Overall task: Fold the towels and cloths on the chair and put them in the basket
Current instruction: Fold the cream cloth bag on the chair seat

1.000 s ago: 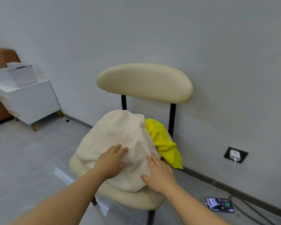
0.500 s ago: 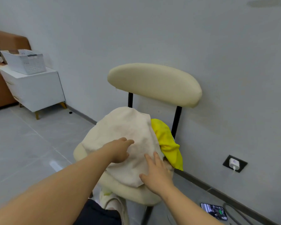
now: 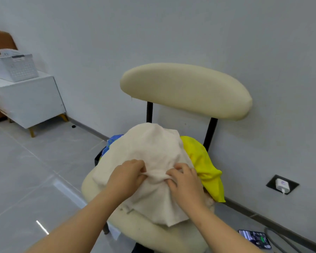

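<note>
Left hand [image 3: 126,177] and right hand [image 3: 187,183] grip one bunched fold of a cream towel [image 3: 150,143], fingers curled. The towel drapes a pile on the chair [image 3: 186,88]. A yellow cloth [image 3: 202,161] lies right of the grip, and what looks like a blue cloth [image 3: 113,141] lies up and left. The basket [image 3: 20,70] stands far left on a cabinet [image 3: 29,101].

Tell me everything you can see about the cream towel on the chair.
The cream towel is soft, terry-looking, unfolded, heaped in a rumpled mound on the chair seat. It partly covers a blue cloth on its left and a yellow cloth on its right. The left hand and right hand pinch a raised ridge of it between them.
</note>
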`<state>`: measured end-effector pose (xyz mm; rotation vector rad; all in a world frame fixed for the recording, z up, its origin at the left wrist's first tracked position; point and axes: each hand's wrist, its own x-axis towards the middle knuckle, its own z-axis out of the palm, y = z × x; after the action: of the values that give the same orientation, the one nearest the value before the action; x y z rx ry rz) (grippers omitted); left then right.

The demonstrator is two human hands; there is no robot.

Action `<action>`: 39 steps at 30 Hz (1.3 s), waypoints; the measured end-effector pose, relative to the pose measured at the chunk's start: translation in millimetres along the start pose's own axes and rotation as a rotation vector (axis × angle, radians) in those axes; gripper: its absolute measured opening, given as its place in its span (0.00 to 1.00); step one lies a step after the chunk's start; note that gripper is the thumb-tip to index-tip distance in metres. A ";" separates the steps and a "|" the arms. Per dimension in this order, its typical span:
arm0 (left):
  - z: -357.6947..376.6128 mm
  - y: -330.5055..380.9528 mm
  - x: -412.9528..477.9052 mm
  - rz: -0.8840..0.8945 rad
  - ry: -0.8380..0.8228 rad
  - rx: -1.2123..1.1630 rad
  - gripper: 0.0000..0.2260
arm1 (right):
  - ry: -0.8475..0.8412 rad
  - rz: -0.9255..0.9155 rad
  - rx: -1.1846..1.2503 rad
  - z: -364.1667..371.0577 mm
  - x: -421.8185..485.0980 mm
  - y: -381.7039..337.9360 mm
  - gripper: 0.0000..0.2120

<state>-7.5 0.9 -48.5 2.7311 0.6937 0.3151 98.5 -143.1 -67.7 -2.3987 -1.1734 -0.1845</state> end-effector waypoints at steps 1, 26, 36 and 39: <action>-6.3 3.3 1.4 -0.023 0.036 -0.088 0.05 | 0.007 0.032 0.072 -4.9 3.4 0.3 0.11; -23.9 62.3 4.5 -0.549 0.248 -1.389 0.07 | 0.032 0.021 0.650 -48.7 15.1 -11.2 0.25; -36.3 48.5 -2.8 -0.094 0.064 -1.504 0.23 | 0.050 0.226 0.837 -48.0 30.2 -20.3 0.08; -43.2 46.2 -5.8 -0.048 0.024 -1.256 0.33 | 0.124 0.387 1.325 -72.4 38.4 -23.2 0.07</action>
<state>-5.0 -30.3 6.7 1.5107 0.3459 0.5346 110.4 -136.6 16.4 -1.3184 -0.4388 0.4379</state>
